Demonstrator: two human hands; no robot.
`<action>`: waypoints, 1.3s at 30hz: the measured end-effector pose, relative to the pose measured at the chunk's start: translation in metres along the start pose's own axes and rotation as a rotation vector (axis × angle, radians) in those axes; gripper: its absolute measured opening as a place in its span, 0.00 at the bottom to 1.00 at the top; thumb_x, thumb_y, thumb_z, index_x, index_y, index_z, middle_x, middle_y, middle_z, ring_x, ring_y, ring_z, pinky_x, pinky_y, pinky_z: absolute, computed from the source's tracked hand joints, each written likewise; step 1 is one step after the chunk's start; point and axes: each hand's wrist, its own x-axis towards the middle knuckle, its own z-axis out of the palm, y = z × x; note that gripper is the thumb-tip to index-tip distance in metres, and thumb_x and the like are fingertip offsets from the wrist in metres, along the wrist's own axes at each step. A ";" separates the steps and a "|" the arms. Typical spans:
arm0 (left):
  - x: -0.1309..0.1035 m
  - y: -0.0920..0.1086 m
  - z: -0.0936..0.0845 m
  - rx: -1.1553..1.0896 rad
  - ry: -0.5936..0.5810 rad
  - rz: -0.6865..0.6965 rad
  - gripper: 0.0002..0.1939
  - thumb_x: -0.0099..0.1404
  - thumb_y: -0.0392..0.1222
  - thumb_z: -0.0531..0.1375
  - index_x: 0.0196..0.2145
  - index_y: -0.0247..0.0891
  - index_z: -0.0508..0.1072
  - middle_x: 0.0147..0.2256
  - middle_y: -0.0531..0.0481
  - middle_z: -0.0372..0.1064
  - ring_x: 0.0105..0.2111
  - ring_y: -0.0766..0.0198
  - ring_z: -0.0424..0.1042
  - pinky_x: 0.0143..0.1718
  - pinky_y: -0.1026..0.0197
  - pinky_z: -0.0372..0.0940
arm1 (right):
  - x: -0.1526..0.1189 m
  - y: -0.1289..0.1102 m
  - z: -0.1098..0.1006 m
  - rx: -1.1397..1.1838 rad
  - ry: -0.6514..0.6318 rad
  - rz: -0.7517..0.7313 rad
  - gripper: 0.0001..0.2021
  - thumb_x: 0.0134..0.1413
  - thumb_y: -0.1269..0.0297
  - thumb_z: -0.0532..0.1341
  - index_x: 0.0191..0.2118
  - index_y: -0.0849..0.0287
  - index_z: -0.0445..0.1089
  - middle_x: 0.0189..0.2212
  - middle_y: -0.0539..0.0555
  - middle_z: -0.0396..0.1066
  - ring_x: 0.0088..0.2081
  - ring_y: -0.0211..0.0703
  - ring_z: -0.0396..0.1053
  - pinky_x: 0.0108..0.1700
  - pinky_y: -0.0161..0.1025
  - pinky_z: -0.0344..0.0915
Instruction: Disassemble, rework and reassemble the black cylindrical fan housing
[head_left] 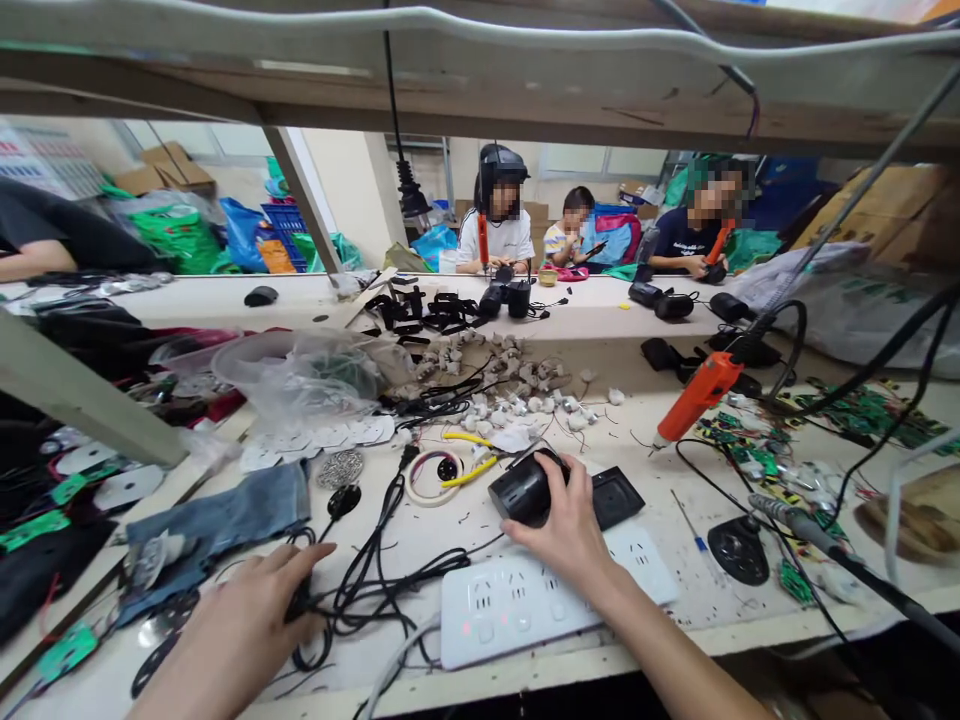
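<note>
My right hand (564, 520) is wrapped over a black cylindrical housing (517, 490), which lies tilted on the bench behind a white power strip (517, 608). To its right rests a black rectangular tray (616, 497). My left hand (251, 610) is at the lower left, its fingers curled around part of a bundle of black cable (367, 590); the grip itself is partly hidden. Behind the cable are a roll of masking tape (415, 480) and yellow-handled pliers (471, 474).
An orange electric screwdriver (699, 398) hangs at the right, above a soldering iron (787, 515) and green circuit boards (885, 415). White small parts (525, 405) lie mid-bench. A slanted post (82, 385) stands left. People sit across the bench.
</note>
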 end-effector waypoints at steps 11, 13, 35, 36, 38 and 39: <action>0.051 0.156 0.055 -0.424 -0.173 0.245 0.32 0.57 0.44 0.66 0.59 0.42 0.66 0.58 0.41 0.66 0.58 0.49 0.67 0.58 0.47 0.64 | 0.018 0.027 -0.036 0.134 -0.192 -0.160 0.18 0.70 0.62 0.46 0.58 0.58 0.64 0.50 0.60 0.70 0.53 0.51 0.68 0.55 0.48 0.67; 0.055 0.171 0.075 -0.444 -0.202 0.222 0.33 0.53 0.37 0.68 0.57 0.40 0.67 0.56 0.40 0.67 0.56 0.48 0.68 0.57 0.45 0.65 | 0.025 0.032 -0.038 0.109 -0.196 -0.182 0.18 0.70 0.65 0.45 0.51 0.59 0.70 0.44 0.59 0.73 0.48 0.51 0.70 0.52 0.49 0.68; 0.038 0.164 0.100 -0.438 -0.140 0.241 0.31 0.53 0.34 0.67 0.54 0.43 0.65 0.54 0.42 0.64 0.56 0.46 0.64 0.57 0.41 0.63 | 0.021 0.047 -0.086 0.061 0.412 -0.136 0.09 0.63 0.67 0.58 0.46 0.59 0.72 0.45 0.61 0.67 0.49 0.54 0.67 0.54 0.55 0.67; 0.038 0.165 0.098 -0.440 -0.151 0.235 0.31 0.52 0.34 0.67 0.54 0.43 0.66 0.55 0.42 0.63 0.56 0.46 0.64 0.57 0.41 0.63 | 0.020 0.055 -0.098 0.103 0.630 -0.086 0.10 0.61 0.65 0.61 0.47 0.58 0.71 0.45 0.60 0.67 0.48 0.53 0.68 0.53 0.54 0.67; 0.038 0.167 0.095 -0.442 -0.175 0.213 0.32 0.52 0.35 0.68 0.54 0.43 0.66 0.56 0.42 0.61 0.58 0.45 0.62 0.58 0.41 0.62 | 0.025 0.074 -0.117 0.252 0.951 0.033 0.21 0.52 0.61 0.69 0.51 0.59 0.66 0.47 0.60 0.66 0.47 0.53 0.68 0.52 0.54 0.67; 0.040 0.170 0.094 -0.436 -0.189 0.199 0.32 0.52 0.37 0.68 0.55 0.43 0.66 0.57 0.42 0.60 0.59 0.45 0.61 0.59 0.41 0.61 | 0.032 0.085 -0.123 0.333 0.967 0.093 0.29 0.47 0.59 0.72 0.53 0.59 0.64 0.49 0.61 0.65 0.49 0.54 0.68 0.53 0.55 0.66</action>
